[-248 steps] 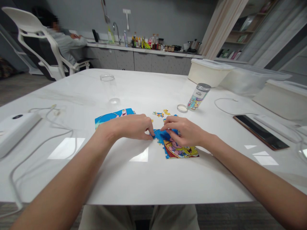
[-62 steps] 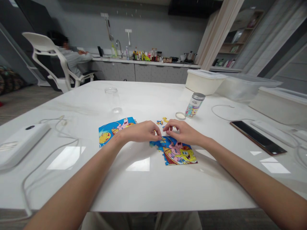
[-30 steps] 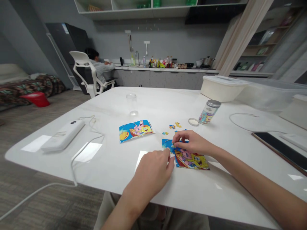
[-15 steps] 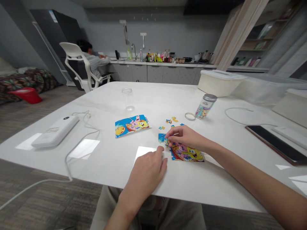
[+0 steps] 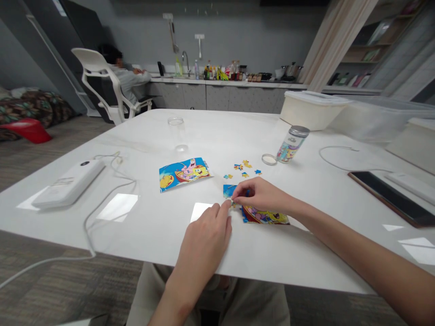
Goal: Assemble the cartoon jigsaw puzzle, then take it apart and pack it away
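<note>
My right hand (image 5: 261, 197) pinches a small jigsaw piece (image 5: 233, 205) between thumb and fingertips. My left hand (image 5: 204, 240) rests low over the table, its index fingertip at that same piece and its thumb apart. Under my right hand lies a partly joined cartoon jigsaw puzzle (image 5: 267, 216), its middle hidden by the hand. A blue corner section (image 5: 229, 190) shows to the left of my right fingers. Beyond them are several loose pieces (image 5: 247, 163). To the left lies a picture sheet (image 5: 185, 174) with the same cartoon scene.
A printed can (image 5: 292, 144) stands beside a ring-shaped lid (image 5: 269, 159). Farther back is a clear jar (image 5: 176, 134). A white power bank (image 5: 70, 184) with a cable lies left, a phone (image 5: 390, 197) right. Storage boxes (image 5: 312, 110) line the back right. A person (image 5: 131, 81) sits beyond.
My left hand has moved up, bringing its index fingertip to the piece in my right fingers. My right hand has shifted slightly left, and the view has tilted a little.
</note>
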### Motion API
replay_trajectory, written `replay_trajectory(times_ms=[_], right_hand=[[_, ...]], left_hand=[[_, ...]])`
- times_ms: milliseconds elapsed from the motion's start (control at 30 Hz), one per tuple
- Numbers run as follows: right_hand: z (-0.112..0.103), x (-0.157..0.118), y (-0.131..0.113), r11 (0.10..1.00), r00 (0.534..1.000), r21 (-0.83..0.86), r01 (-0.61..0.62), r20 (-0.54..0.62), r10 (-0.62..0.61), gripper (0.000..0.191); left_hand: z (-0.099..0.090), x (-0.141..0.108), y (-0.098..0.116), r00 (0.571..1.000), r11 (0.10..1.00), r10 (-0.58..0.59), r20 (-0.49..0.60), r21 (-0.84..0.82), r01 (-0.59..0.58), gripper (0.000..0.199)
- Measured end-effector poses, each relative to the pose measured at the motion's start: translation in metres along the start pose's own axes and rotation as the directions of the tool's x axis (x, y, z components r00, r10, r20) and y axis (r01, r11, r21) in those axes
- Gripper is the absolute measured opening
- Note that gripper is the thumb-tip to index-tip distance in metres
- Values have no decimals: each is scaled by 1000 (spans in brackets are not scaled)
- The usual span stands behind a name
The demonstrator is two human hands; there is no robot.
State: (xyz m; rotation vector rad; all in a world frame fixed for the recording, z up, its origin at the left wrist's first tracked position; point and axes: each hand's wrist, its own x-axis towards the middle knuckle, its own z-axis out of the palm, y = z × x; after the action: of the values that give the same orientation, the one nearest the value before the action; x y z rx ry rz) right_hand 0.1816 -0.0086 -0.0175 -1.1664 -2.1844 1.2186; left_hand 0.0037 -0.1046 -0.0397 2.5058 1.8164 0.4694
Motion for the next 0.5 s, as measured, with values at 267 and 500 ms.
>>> replay_trajectory(times_ms=[267,500], right_hand=[[1,-2,0,988,995,-125,88,-38,-94,11],[-3,-3,1,951,980,-267,155,-83,-183,12]], left_hand=[[-4,0,1,996,998,59,70,22,-61,26],[-2,-1,0,998,998,47,29,40,-48,27]])
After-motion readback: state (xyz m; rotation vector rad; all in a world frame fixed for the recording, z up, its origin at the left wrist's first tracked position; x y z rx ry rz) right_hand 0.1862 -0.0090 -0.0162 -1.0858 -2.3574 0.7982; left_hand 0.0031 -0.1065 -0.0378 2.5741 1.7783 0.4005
